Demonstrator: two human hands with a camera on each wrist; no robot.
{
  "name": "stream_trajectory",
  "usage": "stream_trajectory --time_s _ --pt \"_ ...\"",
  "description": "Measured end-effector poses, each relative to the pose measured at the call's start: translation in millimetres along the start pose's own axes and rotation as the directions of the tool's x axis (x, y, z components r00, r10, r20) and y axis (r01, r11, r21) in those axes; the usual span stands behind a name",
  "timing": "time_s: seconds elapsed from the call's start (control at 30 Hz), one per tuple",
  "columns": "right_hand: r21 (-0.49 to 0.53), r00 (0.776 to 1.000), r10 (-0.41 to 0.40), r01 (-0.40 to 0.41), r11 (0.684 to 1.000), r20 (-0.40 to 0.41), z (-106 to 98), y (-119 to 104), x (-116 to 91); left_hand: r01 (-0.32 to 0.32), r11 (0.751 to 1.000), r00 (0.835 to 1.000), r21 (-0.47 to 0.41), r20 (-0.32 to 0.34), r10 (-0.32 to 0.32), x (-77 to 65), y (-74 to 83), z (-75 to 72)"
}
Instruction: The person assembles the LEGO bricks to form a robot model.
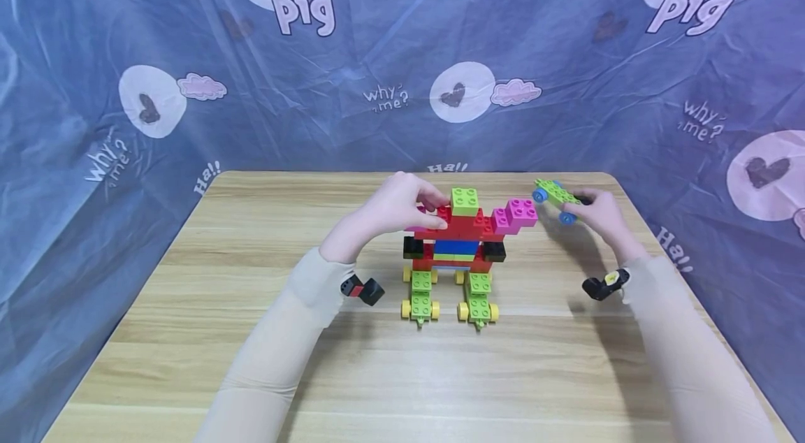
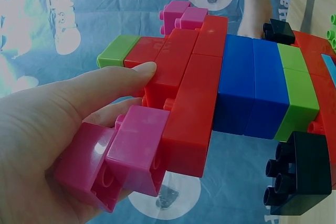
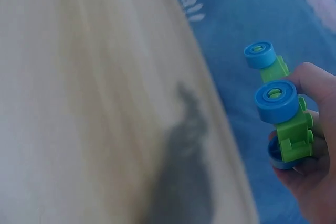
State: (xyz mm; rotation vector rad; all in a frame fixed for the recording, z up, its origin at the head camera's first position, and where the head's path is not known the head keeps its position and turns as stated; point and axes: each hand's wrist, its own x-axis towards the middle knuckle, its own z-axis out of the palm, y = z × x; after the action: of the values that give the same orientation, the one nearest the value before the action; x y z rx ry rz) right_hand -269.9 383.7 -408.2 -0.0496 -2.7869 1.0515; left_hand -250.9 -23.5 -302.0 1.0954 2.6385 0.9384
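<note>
A toy building-block figure (image 1: 461,228) stands upright in the middle of the table, with a red upper body, blue bricks (image 1: 455,247) at its waist and a lime brick (image 1: 465,201) on top. Two lime wheeled bases with yellow wheels are at its feet. My left hand (image 1: 397,204) grips its red shoulder; in the left wrist view the thumb presses a red brick beside the pink arm bricks (image 2: 137,142). My right hand (image 1: 602,214) holds a lime wheeled base (image 1: 556,194) with blue wheels (image 3: 276,103), raised over the table's right side.
The wooden table (image 1: 251,331) ends close behind my right hand. A blue printed cloth (image 1: 377,31) hangs around its back and sides. Pink arm bricks (image 1: 520,212) stick out from the figure toward my right hand. Each wrist wears a small black camera.
</note>
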Motion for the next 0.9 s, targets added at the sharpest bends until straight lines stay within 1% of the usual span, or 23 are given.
stream_trajectory --time_s 0.1,0.17,0.4,0.63,0.9 --pt "0.023 0.998 -0.062 0.062 0.998 -0.001 -5 -13 2 0.0 1.0 1.0 -0.004 0.0 0.0 0.0 0.1 0.4" --pt "0.037 0.996 -0.087 0.087 0.995 -0.013 -8 -23 4 -0.001 1.0 1.0 -0.006 -0.002 0.001 0.0 0.2 0.5" --pt "0.052 0.997 -0.066 0.068 0.996 -0.028 -20 -67 7 0.002 1.0 1.0 -0.007 -0.005 -0.002 -0.2 -0.1 0.7" --pt "0.114 0.99 -0.133 0.136 0.984 -0.036 -29 -113 3 -0.002 1.0 1.0 -0.024 -0.008 0.001 -0.8 -0.2 0.8" --pt "0.157 0.98 -0.199 0.197 0.968 -0.003 -34 -158 -7 -0.004 1.0 1.0 -0.016 -0.012 0.004 -0.8 -0.1 0.7"
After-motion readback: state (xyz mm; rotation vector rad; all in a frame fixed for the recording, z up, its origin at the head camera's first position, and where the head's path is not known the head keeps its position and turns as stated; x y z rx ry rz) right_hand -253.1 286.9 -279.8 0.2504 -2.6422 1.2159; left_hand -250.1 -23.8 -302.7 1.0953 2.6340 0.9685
